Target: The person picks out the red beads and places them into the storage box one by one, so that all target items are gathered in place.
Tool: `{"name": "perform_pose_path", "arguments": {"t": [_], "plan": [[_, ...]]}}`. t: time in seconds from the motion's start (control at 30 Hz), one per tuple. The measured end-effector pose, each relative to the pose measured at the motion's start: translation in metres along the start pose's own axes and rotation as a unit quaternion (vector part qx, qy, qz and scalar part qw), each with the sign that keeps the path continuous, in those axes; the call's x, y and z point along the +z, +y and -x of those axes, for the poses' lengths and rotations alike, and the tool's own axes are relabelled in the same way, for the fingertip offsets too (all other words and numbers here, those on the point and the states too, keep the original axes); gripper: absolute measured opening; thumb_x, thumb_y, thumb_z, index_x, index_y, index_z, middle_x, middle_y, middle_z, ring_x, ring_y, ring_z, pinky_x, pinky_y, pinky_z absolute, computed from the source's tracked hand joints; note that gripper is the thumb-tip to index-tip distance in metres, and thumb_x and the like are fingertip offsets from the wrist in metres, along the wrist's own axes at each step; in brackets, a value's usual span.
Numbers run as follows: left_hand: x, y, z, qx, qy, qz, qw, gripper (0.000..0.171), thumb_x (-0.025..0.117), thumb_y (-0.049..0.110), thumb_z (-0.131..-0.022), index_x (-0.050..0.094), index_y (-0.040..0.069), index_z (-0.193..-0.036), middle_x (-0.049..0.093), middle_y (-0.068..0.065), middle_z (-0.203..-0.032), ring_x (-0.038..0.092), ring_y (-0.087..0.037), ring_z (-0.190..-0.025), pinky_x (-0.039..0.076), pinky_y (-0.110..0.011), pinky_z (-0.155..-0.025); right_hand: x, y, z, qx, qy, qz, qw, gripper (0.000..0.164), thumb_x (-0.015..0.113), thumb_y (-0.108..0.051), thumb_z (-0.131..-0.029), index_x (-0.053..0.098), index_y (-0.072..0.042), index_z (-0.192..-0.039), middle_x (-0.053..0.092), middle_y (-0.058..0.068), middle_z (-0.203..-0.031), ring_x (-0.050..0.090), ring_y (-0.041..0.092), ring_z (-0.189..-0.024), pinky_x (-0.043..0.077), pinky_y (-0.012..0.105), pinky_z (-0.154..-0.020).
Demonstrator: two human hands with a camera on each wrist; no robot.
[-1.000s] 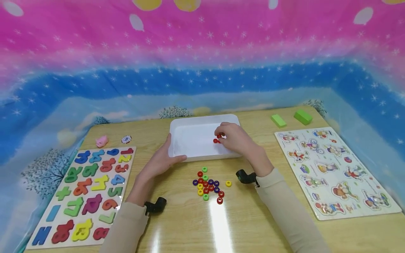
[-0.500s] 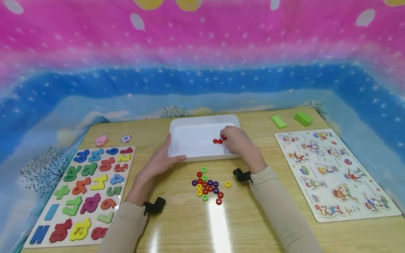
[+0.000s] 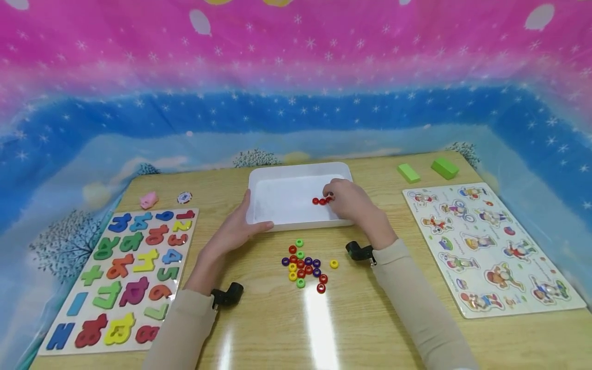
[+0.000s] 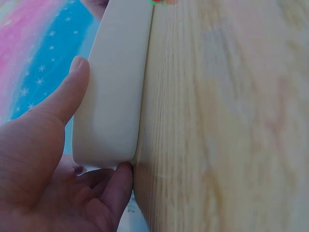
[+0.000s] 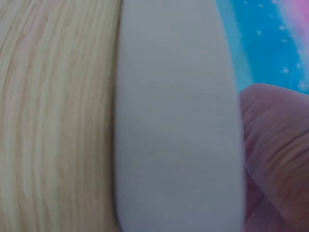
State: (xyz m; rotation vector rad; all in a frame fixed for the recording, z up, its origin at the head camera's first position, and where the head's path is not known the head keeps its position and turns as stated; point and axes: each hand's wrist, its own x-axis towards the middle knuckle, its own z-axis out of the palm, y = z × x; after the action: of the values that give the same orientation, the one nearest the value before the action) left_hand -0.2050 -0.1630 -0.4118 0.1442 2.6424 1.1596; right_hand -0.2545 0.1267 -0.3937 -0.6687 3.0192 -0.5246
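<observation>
A white plastic tray (image 3: 287, 205) lies at the far middle of the table. My left hand (image 3: 233, 228) holds its near left corner, thumb over the front rim and fingers along the left side; in the left wrist view the fingertips (image 4: 124, 175) touch the tray's end. My right hand (image 3: 349, 200) reaches into the tray's right part and pinches a red ring-shaped bead (image 3: 329, 199), partly hidden by the fingers. Beside it are red beads (image 3: 319, 201) in a short row on the tray floor. In the right wrist view the tray wall hides the fingertips.
Several red, yellow, green and purple beads (image 3: 300, 264) lie loose before the tray. A number puzzle board (image 3: 104, 267) is at left, a picture puzzle board (image 3: 476, 241) at right. Behind them are a pink pig figure (image 3: 149, 200), a poker chip (image 3: 184, 198) and green blocks (image 3: 445, 168).
Red beads in the tray now sit in a row, with my right hand's fingers shifted slightly right to its end. My left hand keeps its place at the tray corner.
</observation>
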Motion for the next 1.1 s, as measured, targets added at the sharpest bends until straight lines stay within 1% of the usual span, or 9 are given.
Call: {"name": "perform_pose_path", "arguments": {"t": [0.1,0.23,0.4,0.5,0.6,0.7,0.87,0.97,1.1], "plan": [[-0.001,0.001,-0.002,0.003,0.000,0.000,1.0000,0.111,0.066,0.057,-0.076,-0.013,0.026,-0.148,0.005,-0.004,-0.158,0.013,-0.028,-0.144,0.022,-0.050,-0.113,-0.007,0.000,0.002,-0.007,0.004,-0.010,1.000,0.027,0.055,-0.003,-0.083,0.068,-0.010,-0.105,0.065,0.006,-0.105,0.060,0.022,-0.094,0.050,0.038,-0.081],[-0.002,0.002,-0.003,-0.002,-0.002,0.003,1.0000,0.111,0.066,0.057,-0.076,-0.013,0.027,-0.148,0.004,-0.003,-0.158,0.011,-0.028,-0.144,0.020,-0.051,-0.113,-0.016,-0.006,0.008,-0.040,0.001,-0.016,0.999,0.024,0.058,-0.006,-0.084,0.069,-0.010,-0.105,0.066,0.004,-0.101,0.060,0.019,-0.091,0.050,0.035,-0.080],[-0.004,0.003,-0.003,-0.006,-0.002,-0.003,1.0000,0.114,0.063,0.065,-0.072,-0.014,0.027,-0.148,0.003,-0.002,-0.158,0.010,-0.028,-0.145,0.019,-0.051,-0.114,-0.026,-0.025,0.022,-0.090,-0.018,-0.020,0.996,0.021,0.058,-0.009,-0.087,0.068,-0.013,-0.105,0.065,0.000,-0.103,0.060,0.016,-0.092,0.050,0.033,-0.080],[-0.004,0.003,-0.003,-0.007,-0.001,-0.005,1.0000,0.115,0.063,0.068,-0.071,-0.014,0.028,-0.148,0.003,-0.003,-0.158,0.010,-0.028,-0.145,0.020,-0.051,-0.114,-0.026,-0.039,0.030,-0.121,-0.026,-0.020,0.992,0.019,0.059,-0.009,-0.087,0.068,-0.014,-0.103,0.064,-0.002,-0.103,0.061,0.015,-0.091,0.050,0.031,-0.079],[-0.004,0.004,-0.003,-0.008,-0.001,-0.004,1.0000,0.114,0.064,0.065,-0.072,-0.014,0.028,-0.148,0.005,-0.003,-0.158,0.012,-0.027,-0.145,0.021,-0.051,-0.113,-0.020,-0.052,0.037,-0.150,-0.036,-0.010,0.988,0.019,0.059,-0.008,-0.086,0.069,-0.015,-0.101,0.064,-0.004,-0.099,0.060,0.012,-0.089,0.050,0.029,-0.081],[-0.003,0.004,-0.003,-0.005,-0.004,-0.004,1.0000,0.113,0.064,0.062,-0.074,-0.013,0.027,-0.148,0.007,-0.003,-0.158,0.014,-0.027,-0.144,0.022,-0.051,-0.113,-0.012,-0.064,0.043,-0.174,-0.056,-0.008,0.983,0.020,0.059,-0.008,-0.086,0.069,-0.016,-0.102,0.064,-0.006,-0.098,0.059,0.009,-0.090,0.049,0.027,-0.082],[-0.003,0.003,-0.001,0.001,-0.008,-0.002,1.0000,0.113,0.064,0.063,-0.073,-0.013,0.027,-0.148,0.007,-0.003,-0.158,0.017,-0.027,-0.144,0.025,-0.052,-0.111,0.004,-0.080,0.047,-0.214,-0.085,-0.002,0.973,0.018,0.062,-0.011,-0.086,0.069,-0.017,-0.102,0.065,-0.005,-0.098,0.057,0.009,-0.091,0.049,0.027,-0.080],[-0.003,0.002,0.001,0.001,-0.008,0.001,1.0000,0.114,0.064,0.064,-0.073,-0.013,0.027,-0.148,0.007,-0.003,-0.158,0.017,-0.028,-0.143,0.026,-0.052,-0.110,0.015,-0.085,0.048,-0.228,-0.085,0.014,0.970,0.017,0.061,-0.011,-0.086,0.069,-0.018,-0.100,0.065,-0.007,-0.097,0.056,0.009,-0.091,0.049,0.025,-0.080],[-0.004,0.002,0.003,0.003,-0.008,-0.001,1.0000,0.114,0.064,0.065,-0.072,-0.013,0.026,-0.148,0.006,-0.003,-0.158,0.016,-0.028,-0.143,0.026,-0.052,-0.111,0.026,-0.088,0.047,-0.248,-0.074,0.039,0.965,0.015,0.057,-0.009,-0.088,0.069,-0.018,-0.092,0.063,-0.008,-0.088,0.054,0.008,-0.083,0.048,0.023,-0.077]]}}
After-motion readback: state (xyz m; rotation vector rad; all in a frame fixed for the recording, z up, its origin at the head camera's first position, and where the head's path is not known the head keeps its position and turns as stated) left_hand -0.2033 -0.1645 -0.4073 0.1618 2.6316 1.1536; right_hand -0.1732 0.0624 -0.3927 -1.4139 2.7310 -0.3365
